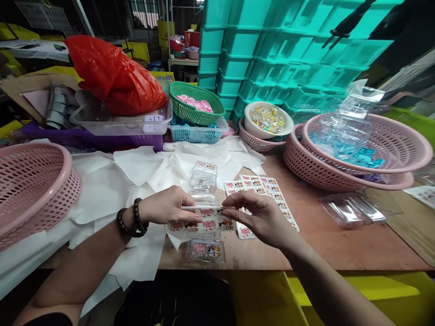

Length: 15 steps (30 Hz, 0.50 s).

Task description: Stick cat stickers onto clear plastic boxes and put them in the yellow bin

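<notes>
My left hand [173, 206], with dark beaded bracelets at the wrist, grips the left part of a sticker sheet [208, 225] between thumb and fingers. The sheet is printed with pink lettering and cartoon cats and is bent along its top. My right hand [260, 215] pinches the sheet's upper right edge; whether a single sticker is peeling there, I cannot tell. Just below the sheet lies a clear plastic case [206, 250] bearing a similar sticker. Beyond my hands is a row of clear plastic cases [203, 181], the farthest with a sticker. More sticker sheets [280, 203] lie partly behind my right hand.
White paper sheets [102, 181] cover the left of the table. Pink baskets stand at the left [37, 190] and right [340, 176]. Clear packs [353, 210] lie at the right. A green basket [197, 111], a white bowl [251, 118] and stacked teal crates [234, 68] line the back.
</notes>
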Each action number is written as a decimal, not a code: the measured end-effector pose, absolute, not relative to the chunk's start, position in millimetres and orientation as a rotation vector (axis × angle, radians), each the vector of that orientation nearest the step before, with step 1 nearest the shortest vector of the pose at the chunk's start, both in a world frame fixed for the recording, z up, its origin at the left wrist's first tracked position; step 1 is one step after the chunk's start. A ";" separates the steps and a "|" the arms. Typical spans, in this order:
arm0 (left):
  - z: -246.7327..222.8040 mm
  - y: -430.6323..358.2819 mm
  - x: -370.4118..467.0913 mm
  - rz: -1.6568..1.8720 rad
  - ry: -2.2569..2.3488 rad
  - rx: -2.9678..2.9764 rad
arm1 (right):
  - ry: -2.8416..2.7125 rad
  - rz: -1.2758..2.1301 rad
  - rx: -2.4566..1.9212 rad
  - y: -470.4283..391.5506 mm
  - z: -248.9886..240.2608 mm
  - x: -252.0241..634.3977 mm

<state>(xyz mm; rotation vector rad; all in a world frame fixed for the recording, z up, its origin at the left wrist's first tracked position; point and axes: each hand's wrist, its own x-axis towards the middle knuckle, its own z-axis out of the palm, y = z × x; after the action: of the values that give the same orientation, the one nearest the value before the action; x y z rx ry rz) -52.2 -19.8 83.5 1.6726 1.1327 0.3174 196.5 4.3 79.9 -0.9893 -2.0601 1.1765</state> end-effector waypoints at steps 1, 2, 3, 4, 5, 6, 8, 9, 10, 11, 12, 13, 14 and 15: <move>81.6 -17.9 -54.4 0.298 1.082 1.623 | -2.133 1.090 -0.969 1.7 79.3 198.3; 79.4 -15.7 -56.6 0.282 1.032 1.562 | -2.202 0.977 -0.940 -1.3 78.3 200.0; 76.8 -13.2 -59.0 0.270 0.985 1.497 | -2.252 0.836 -0.901 -4.8 77.2 201.4; 74.0 -10.6 -61.5 0.261 0.939 1.434 | -2.281 0.692 -0.850 -8.5 76.0 202.7; 71.1 -8.0 -64.5 0.253 0.896 1.379 | -2.278 0.562 -0.792 -12.1 74.9 203.8; 68.4 -5.4 -67.8 0.240 0.860 1.335 | -2.238 0.476 -0.744 -15.2 74.2 204.6; 64.2 -0.8 -75.2 0.213 0.828 1.289 | -2.034 0.477 -0.717 -17.8 74.5 204.9; 62.9 1.0 -78.9 0.215 0.838 1.291 | -1.882 0.545 -0.742 -16.3 75.5 204.0; 62.1 2.5 -82.2 0.238 0.866 1.319 | -1.720 0.634 -0.793 -12.6 76.7 202.5; 61.5 3.8 -84.8 0.292 0.913 1.380 | -1.575 0.734 -0.867 -6.7 77.9 200.1; 60.8 5.0 -86.5 0.365 0.975 1.465 | -1.470 0.840 -0.956 1.4 78.4 196.9; 59.7 6.1 -87.1 0.446 1.046 1.561 | -1.404 0.945 -1.048 11.2 77.8 193.1; 58.0 7.3 -86.5 0.515 1.115 1.651 | -1.376 1.057 -1.138 22.1 76.0 188.5; 55.5 8.8 -85.0 0.554 1.175 1.720 | -1.363 1.165 -1.219 33.6 72.8 183.5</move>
<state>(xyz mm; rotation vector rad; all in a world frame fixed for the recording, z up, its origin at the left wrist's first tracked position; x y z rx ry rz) -85.0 8.8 55.5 1.7200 1.1752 0.5544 183.5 33.6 72.8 -1.2193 -1.3629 1.1651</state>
